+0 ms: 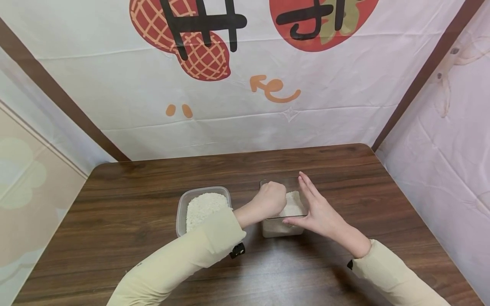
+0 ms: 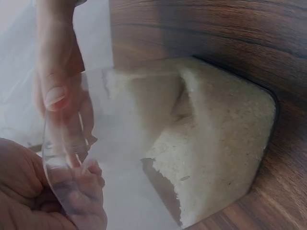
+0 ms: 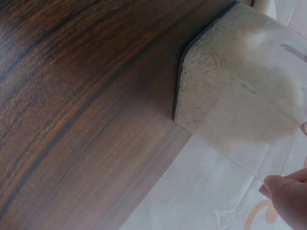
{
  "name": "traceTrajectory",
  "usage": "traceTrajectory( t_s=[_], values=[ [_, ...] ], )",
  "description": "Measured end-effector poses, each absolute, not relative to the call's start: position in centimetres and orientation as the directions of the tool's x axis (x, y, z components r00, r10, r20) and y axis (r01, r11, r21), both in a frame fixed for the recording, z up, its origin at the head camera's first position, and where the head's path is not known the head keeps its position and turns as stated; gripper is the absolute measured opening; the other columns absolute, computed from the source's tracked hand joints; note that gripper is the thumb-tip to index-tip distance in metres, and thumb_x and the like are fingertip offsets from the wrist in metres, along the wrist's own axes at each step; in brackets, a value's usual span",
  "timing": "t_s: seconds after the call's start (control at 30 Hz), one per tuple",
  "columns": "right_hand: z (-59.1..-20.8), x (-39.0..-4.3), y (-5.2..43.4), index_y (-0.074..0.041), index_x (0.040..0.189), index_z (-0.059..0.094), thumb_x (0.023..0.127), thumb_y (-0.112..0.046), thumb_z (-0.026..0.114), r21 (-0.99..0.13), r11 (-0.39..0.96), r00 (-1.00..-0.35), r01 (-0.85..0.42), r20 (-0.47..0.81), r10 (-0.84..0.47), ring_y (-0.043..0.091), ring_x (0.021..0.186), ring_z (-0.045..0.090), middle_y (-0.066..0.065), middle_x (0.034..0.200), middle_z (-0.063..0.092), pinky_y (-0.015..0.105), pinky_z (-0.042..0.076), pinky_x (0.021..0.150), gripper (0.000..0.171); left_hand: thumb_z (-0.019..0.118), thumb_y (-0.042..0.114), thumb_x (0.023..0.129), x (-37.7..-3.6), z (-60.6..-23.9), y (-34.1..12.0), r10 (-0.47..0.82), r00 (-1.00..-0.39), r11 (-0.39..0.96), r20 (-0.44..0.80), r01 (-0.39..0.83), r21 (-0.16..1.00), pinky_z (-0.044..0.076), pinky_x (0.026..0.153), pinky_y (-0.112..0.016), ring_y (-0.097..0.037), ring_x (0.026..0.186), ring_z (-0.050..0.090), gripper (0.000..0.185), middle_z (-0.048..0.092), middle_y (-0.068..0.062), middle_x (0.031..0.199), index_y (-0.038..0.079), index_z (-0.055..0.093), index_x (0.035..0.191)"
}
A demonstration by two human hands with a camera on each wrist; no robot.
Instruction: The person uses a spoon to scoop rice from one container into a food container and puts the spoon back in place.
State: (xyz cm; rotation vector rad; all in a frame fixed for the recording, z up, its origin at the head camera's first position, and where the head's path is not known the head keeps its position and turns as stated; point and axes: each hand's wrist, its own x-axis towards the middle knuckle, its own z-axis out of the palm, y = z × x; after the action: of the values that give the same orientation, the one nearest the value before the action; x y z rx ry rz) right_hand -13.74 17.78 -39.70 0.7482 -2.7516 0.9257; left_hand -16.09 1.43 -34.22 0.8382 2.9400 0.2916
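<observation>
1. A clear box (image 1: 284,221), part full of white rice (image 1: 293,205), stands on the brown bench (image 1: 344,178), near its middle and just right of a second container.
2. The left hand (image 1: 272,199) hovers over the box's open top, curled into a loose fist with knuckles up; it seems to cup rice over the opening, though what it holds is hidden.
3. The right hand (image 1: 319,210) lies flat against the box's right wall, fingers straight, thumb on the near rim, likely steadying the box so it does not slide.
4. A shallow tub (image 1: 203,208), also holding rice, sits just left of the box, within easy reach of the left hand.
5. A printed cloth (image 1: 245,85) hangs behind the bench.
</observation>
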Motion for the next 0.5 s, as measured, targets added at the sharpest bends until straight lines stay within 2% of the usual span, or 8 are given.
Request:
traceTrajectory(
  t_s=[0.13, 0.37, 0.5],
  values=[
    [-39.7, -13.8, 17.8, -0.001, 0.144, 0.012, 0.065, -0.05, 0.076, -0.524, 0.692, -0.868, -0.497, 0.281, -0.41, 0.032, 0.132, 0.026, 0.008, 0.151, 0.009, 0.047, 0.033, 0.099, 0.113, 0.048, -0.002, 0.085, -16.2, -33.8, 1.5, 0.489, -0.868, 0.848, -0.09, 0.448, 0.284, 0.026, 0.04, -0.017, -0.007, 0.042, 0.028, 0.037, 0.03, 0.003, 0.048, 0.013, 0.037, 0.053],
    [-39.7, -13.8, 17.7, 0.0, 0.143, 0.014, 0.065, -0.051, 0.075, -0.52, 0.695, -0.867, -0.497, 0.28, -0.411, 0.032, 0.132, 0.026, 0.008, 0.151, 0.009, 0.046, 0.033, 0.099, 0.112, 0.046, 0.0, 0.087, -16.3, -33.4, 1.3, 0.455, -0.883, 0.863, -0.111, 0.407, 0.299, 0.033, 0.044, -0.021, -0.011, 0.048, 0.036, 0.031, 0.037, 0.001, 0.053, 0.01, 0.047, 0.057],
    [-39.7, -13.8, 17.7, 0.001, 0.143, 0.014, 0.065, -0.051, 0.075, -0.515, 0.695, -0.865, -0.501, 0.285, -0.413, 0.032, 0.132, 0.026, 0.009, 0.151, 0.009, 0.046, 0.033, 0.099, 0.112, 0.047, 0.006, 0.09, -16.2, -33.0, 1.1, 0.447, -0.889, 0.867, -0.101, 0.404, 0.291, 0.041, 0.051, -0.025, -0.014, 0.056, 0.046, 0.026, 0.045, -0.001, 0.058, 0.007, 0.056, 0.065]
  ],
)
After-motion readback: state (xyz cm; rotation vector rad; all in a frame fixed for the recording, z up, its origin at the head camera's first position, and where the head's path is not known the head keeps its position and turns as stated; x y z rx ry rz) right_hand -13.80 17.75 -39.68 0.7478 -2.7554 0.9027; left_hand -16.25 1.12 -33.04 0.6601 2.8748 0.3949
